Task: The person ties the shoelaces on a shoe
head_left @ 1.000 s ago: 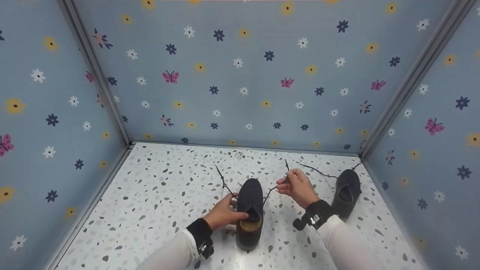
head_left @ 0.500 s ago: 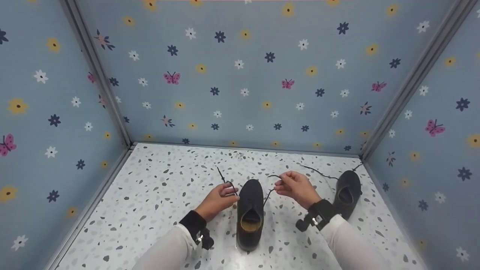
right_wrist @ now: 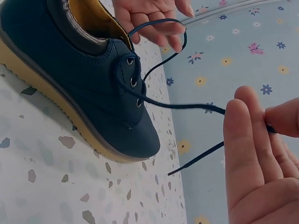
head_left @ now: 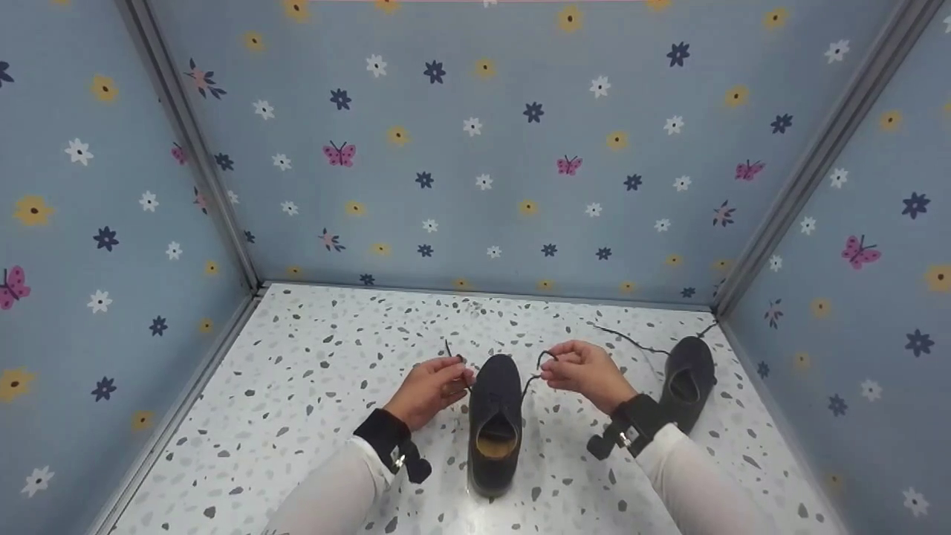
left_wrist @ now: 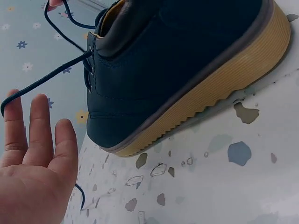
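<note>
- My right hand (head_left: 587, 375) pinches one lace (right_wrist: 180, 106) between thumb and fingers, its tip hanging free.
- My left hand (head_left: 427, 390) has fairly straight fingers, the other lace (left_wrist: 42, 79) draped across them.
- Both laces look light and limp; I'd pinch them well short of the tips.
- The navy shoe (head_left: 496, 394) stands upright between my hands on the speckled surface (head_left: 312, 416), probably soft above, stiff-soled, best steadied by its sides.
- A second shoe (head_left: 689, 353) stands beyond my right hand.

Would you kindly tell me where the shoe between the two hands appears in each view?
Head: shoe, lower middle.
Left wrist: shoe, upper centre to right.
Right wrist: shoe, upper left.
Shared landmark: the speckled white surface under the shoe in all three views.
</note>
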{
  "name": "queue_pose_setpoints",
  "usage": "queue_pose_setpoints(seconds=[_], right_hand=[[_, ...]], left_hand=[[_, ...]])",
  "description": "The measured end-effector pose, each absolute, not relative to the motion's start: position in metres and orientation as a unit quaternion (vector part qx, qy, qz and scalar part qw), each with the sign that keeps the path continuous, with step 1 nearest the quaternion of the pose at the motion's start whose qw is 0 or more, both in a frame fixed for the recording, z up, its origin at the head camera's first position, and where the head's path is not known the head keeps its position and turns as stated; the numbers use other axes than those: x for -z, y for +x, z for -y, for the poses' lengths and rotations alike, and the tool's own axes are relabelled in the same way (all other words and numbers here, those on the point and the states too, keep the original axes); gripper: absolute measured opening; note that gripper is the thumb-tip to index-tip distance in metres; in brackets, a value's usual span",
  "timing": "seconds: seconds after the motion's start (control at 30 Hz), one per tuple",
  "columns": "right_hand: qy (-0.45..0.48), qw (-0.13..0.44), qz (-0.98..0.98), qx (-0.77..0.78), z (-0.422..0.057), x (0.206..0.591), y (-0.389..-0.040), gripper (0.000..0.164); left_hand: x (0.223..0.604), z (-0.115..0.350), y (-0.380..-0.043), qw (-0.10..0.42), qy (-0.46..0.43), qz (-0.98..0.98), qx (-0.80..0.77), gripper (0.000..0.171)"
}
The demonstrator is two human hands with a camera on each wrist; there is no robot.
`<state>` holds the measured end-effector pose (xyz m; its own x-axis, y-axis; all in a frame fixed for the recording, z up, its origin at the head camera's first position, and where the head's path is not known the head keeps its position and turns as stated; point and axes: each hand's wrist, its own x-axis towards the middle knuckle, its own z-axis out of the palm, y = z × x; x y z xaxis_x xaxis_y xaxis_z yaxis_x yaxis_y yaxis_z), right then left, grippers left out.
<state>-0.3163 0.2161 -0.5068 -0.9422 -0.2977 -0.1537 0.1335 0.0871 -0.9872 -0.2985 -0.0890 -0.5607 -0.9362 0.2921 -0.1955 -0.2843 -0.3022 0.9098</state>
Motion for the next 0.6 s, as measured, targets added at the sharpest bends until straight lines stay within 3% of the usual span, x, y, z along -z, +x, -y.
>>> queue_pose_setpoints(seconds=[0.23,0.6], right_hand=[[-0.066,0.175,-0.732,0.655,-0.218,0.507,-0.318,0.033],[-0.066,0.165,-0.758,0.627,-0.218,0.502,-0.317,0.024]], left_hand=[[0.549,0.089,-0.303,0.137,0.004,-0.636,-0.759,0.022],[0.537,0.085,-0.306,0.108,-0.005,-0.647,-0.755,0.020]])
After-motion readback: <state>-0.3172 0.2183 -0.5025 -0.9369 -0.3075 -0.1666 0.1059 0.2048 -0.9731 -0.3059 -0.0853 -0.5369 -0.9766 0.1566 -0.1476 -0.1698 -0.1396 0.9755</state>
